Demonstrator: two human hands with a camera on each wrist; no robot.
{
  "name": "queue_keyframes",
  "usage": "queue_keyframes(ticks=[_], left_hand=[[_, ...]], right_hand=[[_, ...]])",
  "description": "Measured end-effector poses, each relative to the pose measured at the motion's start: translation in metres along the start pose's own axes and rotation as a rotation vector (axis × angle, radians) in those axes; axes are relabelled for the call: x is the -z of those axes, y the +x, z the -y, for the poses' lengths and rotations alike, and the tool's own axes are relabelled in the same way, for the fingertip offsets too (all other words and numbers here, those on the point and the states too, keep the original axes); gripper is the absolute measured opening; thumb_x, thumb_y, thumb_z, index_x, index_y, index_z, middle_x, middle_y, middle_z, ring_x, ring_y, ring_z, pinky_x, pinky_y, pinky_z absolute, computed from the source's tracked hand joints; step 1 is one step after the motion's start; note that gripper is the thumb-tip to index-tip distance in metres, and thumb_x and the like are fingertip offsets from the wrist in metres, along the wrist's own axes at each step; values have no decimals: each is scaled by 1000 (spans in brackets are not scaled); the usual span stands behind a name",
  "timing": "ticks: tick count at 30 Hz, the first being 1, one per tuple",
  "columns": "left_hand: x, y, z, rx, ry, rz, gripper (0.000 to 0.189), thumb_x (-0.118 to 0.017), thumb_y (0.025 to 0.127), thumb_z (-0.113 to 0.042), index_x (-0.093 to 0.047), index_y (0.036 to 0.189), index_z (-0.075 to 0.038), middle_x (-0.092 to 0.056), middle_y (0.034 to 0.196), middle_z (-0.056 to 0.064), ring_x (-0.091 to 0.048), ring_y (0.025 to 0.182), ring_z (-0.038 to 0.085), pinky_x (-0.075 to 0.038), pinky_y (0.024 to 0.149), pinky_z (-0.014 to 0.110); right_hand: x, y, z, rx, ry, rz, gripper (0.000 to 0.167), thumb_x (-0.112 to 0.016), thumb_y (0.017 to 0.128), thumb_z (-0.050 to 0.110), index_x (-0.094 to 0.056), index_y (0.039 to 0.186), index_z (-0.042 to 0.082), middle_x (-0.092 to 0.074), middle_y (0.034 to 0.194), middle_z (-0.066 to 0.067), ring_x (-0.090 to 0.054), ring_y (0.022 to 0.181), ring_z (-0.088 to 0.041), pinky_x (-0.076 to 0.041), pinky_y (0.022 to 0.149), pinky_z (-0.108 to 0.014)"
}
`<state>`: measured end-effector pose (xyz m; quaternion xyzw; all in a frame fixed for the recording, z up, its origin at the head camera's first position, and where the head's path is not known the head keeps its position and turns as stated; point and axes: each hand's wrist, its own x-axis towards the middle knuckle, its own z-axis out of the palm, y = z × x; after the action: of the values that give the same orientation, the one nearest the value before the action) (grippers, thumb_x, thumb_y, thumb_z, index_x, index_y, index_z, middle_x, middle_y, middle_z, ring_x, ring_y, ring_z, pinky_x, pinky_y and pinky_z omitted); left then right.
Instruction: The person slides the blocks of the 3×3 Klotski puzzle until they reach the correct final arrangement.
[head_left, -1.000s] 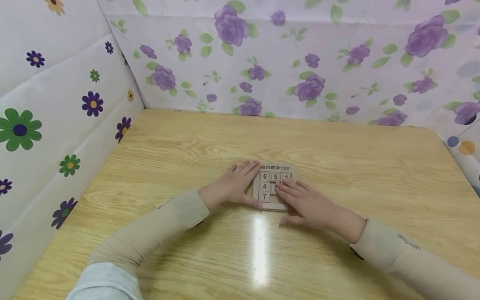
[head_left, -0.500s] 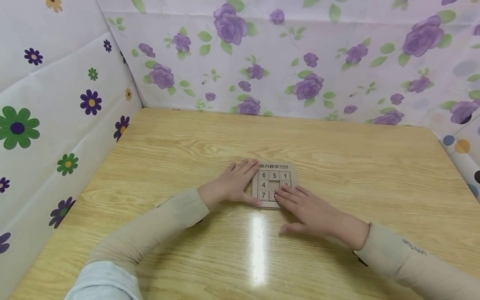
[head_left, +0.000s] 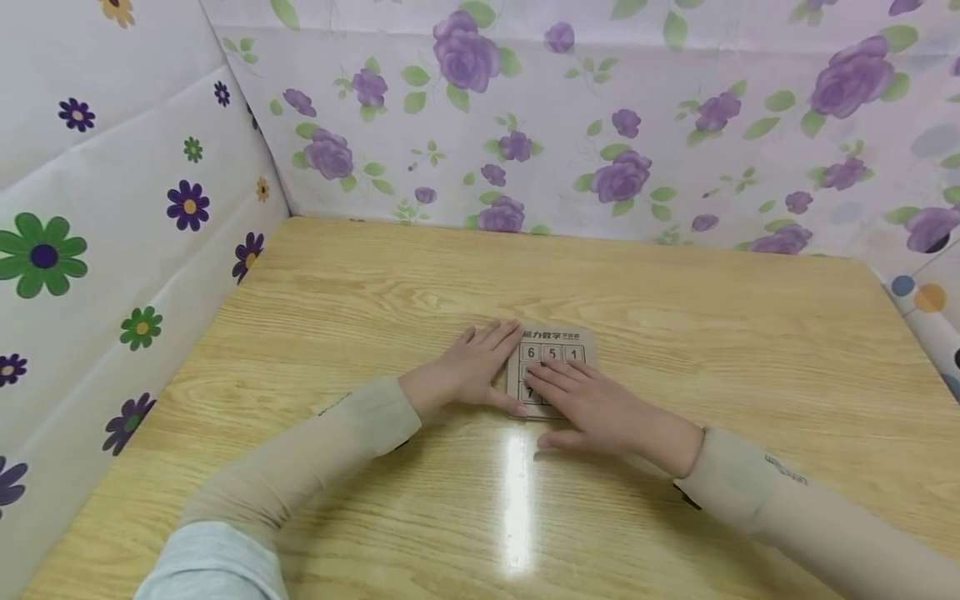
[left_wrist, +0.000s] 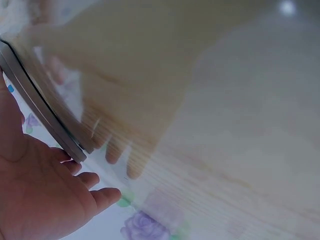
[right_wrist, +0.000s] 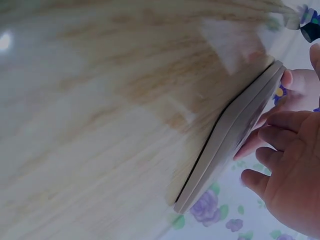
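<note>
Puzzle (head_left: 555, 340), light touch probably suiting.
Left hand (head_left: 477, 372) is bracing its edge; right hand (head_left: 598, 407) is touching tiles (head_left: 531, 353); both grips lying apart.

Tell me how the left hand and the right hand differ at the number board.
The left hand spans the left edge of the number board, while the right hand reaches over its tiles from the right. The left thumb is at the board's near left corner; the right thumb lies off the board. Both hands have extended fingers and beige sleeves.
</note>
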<state>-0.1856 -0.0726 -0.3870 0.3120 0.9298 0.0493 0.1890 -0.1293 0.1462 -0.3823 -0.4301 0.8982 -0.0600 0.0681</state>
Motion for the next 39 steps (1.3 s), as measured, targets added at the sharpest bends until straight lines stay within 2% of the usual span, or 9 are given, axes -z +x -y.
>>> queue_keyframes(ticks=[10, 26, 29, 33, 39], left_hand=[[0, 0, 1, -3, -3, -7, 119, -58, 73, -75, 0, 154, -12, 6, 161, 4, 3, 148, 26, -4, 120, 50], [3, -1, 4, 0, 1, -17, 119, -59, 72, -75, 1, 154, -12, 4, 161, 5, 1, 148, 27, -4, 119, 50], [3, 0, 5, -2, -2, -16, 120, -59, 72, -76, 1, 154, -12, 5, 161, 4, 2, 148, 27, -4, 119, 50], [2, 2, 5, 3, 6, -14, 120, -58, 72, -76, 2, 154, -13, 7, 161, 3, 3, 148, 26, -3, 119, 50], [-3, 2, 3, -10, -27, 2, 118, -58, 73, -75, 2, 154, -13, 7, 161, 3, 4, 148, 26, -3, 120, 50]], right_hand=[[0, 5, -3, -10, 22, 27, 82, -53, 89, 56, -33, 147, 1, -29, 155, -13, -23, 144, -34, -17, 117, -55], [7, -16, -20, -73, 67, 30, 76, -56, 90, 51, -37, 145, 2, -32, 153, -12, -26, 143, -33, -19, 117, -54], [10, -11, -20, -66, 58, 12, 77, -56, 90, 51, -36, 145, 1, -32, 153, -13, -25, 143, -34, -18, 117, -54], [14, 4, -21, -52, 49, -2, 79, -54, 91, 52, -33, 147, 1, -30, 154, -15, -23, 143, -36, -17, 117, -54], [9, 20, -23, -67, 24, 67, 85, -50, 90, 59, -28, 148, 0, -25, 156, -16, -18, 144, -36, -15, 117, -57]])
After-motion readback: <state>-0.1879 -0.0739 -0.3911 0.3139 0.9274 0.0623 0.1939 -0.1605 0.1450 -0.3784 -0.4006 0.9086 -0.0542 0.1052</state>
